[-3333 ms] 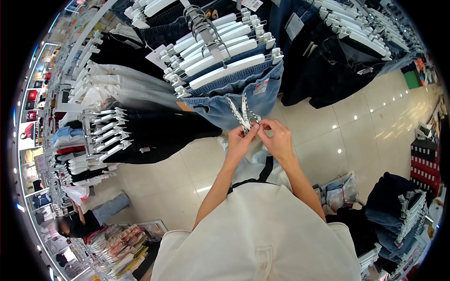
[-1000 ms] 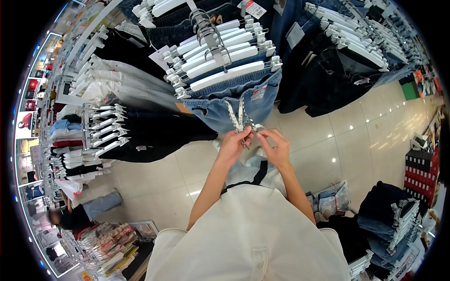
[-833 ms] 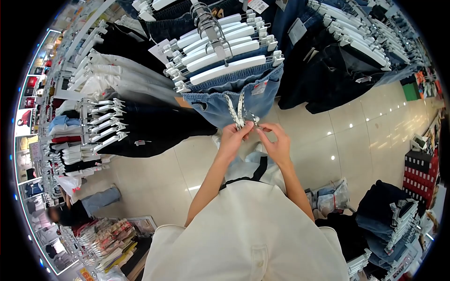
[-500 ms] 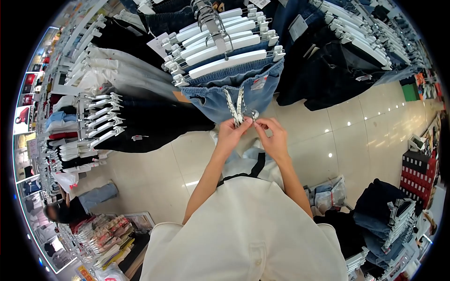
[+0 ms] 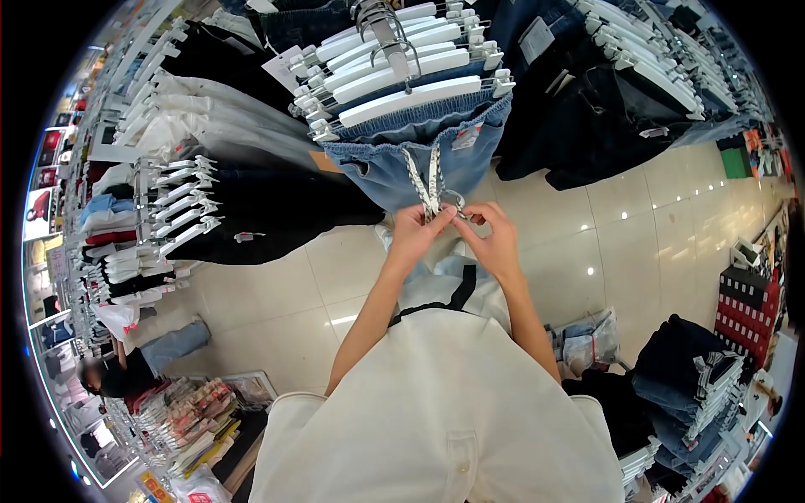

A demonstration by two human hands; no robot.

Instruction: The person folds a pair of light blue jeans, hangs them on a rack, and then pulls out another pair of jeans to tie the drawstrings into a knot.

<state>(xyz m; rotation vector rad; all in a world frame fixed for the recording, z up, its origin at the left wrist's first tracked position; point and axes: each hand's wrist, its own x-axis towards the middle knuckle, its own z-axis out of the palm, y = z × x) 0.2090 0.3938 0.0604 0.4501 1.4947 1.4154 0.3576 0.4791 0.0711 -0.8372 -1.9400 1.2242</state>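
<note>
Blue denim pants (image 5: pixel 373 180) with an elastic waistband hang from a white clip hanger (image 5: pixel 411 101) in front of me. A light patterned drawstring (image 5: pixel 434 172) comes down from the waistband in two strands. My left hand (image 5: pixel 413 237) pinches the strands low down, thumb and fingers closed on them. Close beside it, my right hand (image 5: pixel 492 237) pinches the cord's end, where a small loop (image 5: pixel 454 199) curls up above the fingertips. Both thumbs nearly meet. The fingers partly hide the cord between them.
More white hangers with jeans stand behind on the rail (image 5: pixel 387 42). Black pants (image 5: pixel 277 214) hang at left, dark jeans (image 5: pixel 595 134) at right. A person (image 5: pixel 126 369) stands by packaged goods at lower left. Folded bagged clothes (image 5: pixel 587 339) lie low at right.
Both hands have risen slightly with the drawstring still in them. The right fingers have shifted on the cord, and its small loop now arches wider above the fingertips.
</note>
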